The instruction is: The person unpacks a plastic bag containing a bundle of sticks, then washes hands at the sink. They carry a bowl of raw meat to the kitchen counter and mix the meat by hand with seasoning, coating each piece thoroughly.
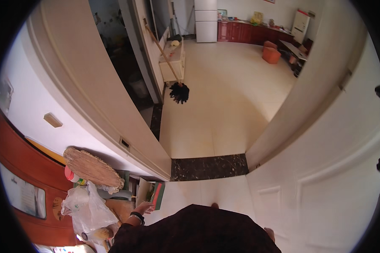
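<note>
My left hand point(143, 207), with dark bands at its wrist, is at the near edge of a cardboard box point(158, 196) with green and red sides. Its fingertips overlap the box edge; whether they grip it cannot be told. Something green shows inside the box. At the right edge of my dark clothing, a small part of my right hand point(269, 233) shows beside the white panelled door point(291, 202). Its fingers are hidden. Ahead lies a dark marble threshold point(209, 167) in the doorway.
To my left are a round wooden chopping board point(93, 166), a red-lidded jar point(69, 173) and plastic bags point(87, 208). Beyond the doorway, a mop point(179, 93) leans near a low cabinet point(172, 69). Farther back stand a refrigerator point(205, 27) and an orange stool point(270, 54).
</note>
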